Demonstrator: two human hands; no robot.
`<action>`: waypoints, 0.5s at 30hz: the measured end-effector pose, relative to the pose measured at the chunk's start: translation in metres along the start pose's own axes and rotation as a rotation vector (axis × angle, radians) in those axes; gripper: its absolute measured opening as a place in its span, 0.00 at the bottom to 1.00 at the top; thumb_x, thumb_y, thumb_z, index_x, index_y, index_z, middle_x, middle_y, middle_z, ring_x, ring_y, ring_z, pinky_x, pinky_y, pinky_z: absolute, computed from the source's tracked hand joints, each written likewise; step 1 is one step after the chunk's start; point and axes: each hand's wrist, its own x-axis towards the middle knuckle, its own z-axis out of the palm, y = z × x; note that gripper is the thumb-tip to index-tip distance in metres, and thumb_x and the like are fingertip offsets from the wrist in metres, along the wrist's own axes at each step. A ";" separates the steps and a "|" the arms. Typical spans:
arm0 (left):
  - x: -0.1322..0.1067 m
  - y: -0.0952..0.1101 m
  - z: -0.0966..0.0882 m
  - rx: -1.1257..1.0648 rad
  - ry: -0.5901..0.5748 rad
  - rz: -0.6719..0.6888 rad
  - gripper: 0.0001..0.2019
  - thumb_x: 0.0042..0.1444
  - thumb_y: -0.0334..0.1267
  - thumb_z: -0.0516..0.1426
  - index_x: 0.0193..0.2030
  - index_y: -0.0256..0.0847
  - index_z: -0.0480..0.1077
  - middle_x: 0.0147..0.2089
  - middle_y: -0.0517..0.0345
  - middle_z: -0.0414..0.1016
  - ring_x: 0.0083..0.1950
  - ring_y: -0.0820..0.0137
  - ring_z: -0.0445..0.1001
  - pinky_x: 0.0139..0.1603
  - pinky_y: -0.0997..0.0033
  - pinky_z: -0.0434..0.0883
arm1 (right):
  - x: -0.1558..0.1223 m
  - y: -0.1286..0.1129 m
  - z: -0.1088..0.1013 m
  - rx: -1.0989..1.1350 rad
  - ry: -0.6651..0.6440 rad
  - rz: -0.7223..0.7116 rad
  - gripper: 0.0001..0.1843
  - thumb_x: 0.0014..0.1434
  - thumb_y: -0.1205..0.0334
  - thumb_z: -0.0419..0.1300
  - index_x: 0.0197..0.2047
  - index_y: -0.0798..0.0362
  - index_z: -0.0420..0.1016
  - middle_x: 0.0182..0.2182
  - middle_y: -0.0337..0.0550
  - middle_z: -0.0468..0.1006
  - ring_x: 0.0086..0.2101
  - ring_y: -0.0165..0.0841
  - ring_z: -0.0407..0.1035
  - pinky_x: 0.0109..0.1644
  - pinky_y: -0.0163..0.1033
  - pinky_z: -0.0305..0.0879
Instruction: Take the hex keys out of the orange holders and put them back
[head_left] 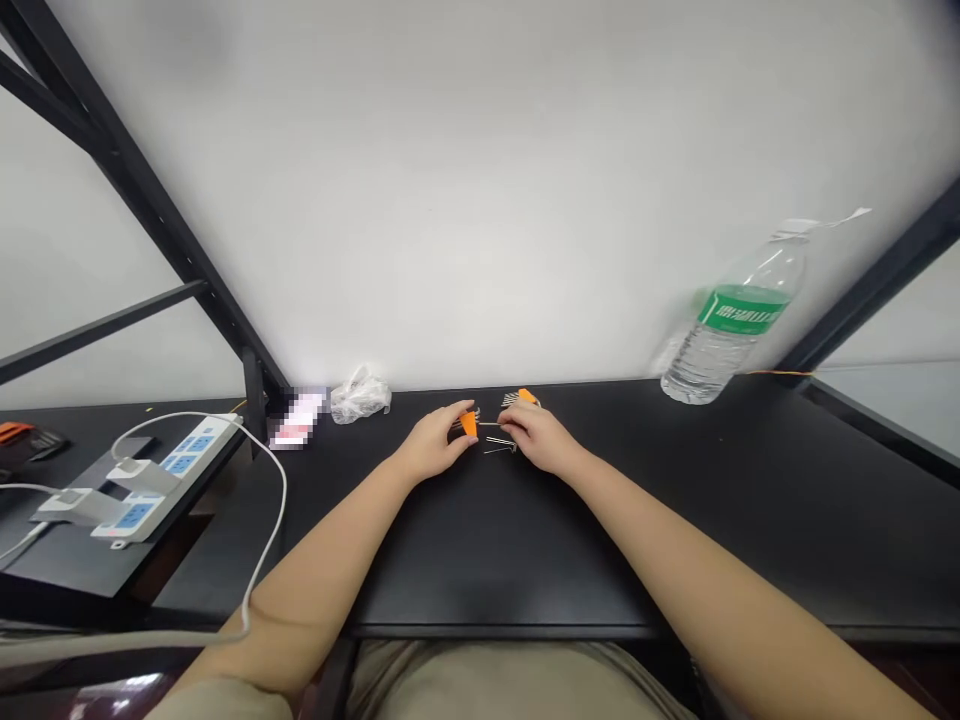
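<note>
My left hand (431, 445) and my right hand (536, 437) are close together at the middle of the black table (600, 520). The fingertips of my left hand press on a small orange plastic piece (469, 424) with thin metal pins sticking out of it. A second orange piece (527, 397) lies just beyond my right hand, also with pins fanned out. Several loose metal pins (499, 445) lie between my hands, under my right fingers. My right hand partly hides them.
A clear water bottle with a green label (731, 330) lies tilted at the back right against the white wall. At the back left are a crumpled plastic bag (360, 395) and a blurred flat item (298, 420). Further left sit a white power strip (180, 470) and its cable.
</note>
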 end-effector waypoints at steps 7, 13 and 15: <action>0.000 0.009 0.005 0.005 0.007 0.007 0.32 0.63 0.45 0.60 0.72 0.48 0.59 0.67 0.51 0.71 0.65 0.58 0.73 0.67 0.53 0.71 | -0.003 0.000 -0.002 -0.020 -0.037 0.005 0.10 0.68 0.66 0.53 0.43 0.49 0.76 0.42 0.47 0.75 0.40 0.37 0.69 0.47 0.44 0.68; 0.001 0.011 0.004 0.018 -0.013 0.022 0.31 0.64 0.44 0.59 0.72 0.47 0.59 0.68 0.51 0.70 0.66 0.59 0.72 0.68 0.55 0.70 | -0.004 0.003 -0.006 -0.059 -0.058 0.023 0.11 0.69 0.67 0.53 0.44 0.48 0.77 0.44 0.47 0.75 0.41 0.38 0.69 0.48 0.44 0.67; 0.002 0.011 0.003 0.023 -0.006 0.031 0.31 0.64 0.43 0.59 0.72 0.46 0.58 0.69 0.51 0.69 0.67 0.59 0.71 0.69 0.55 0.69 | -0.004 0.002 -0.009 -0.072 -0.078 0.024 0.11 0.69 0.67 0.53 0.45 0.49 0.78 0.44 0.48 0.74 0.41 0.37 0.69 0.47 0.44 0.67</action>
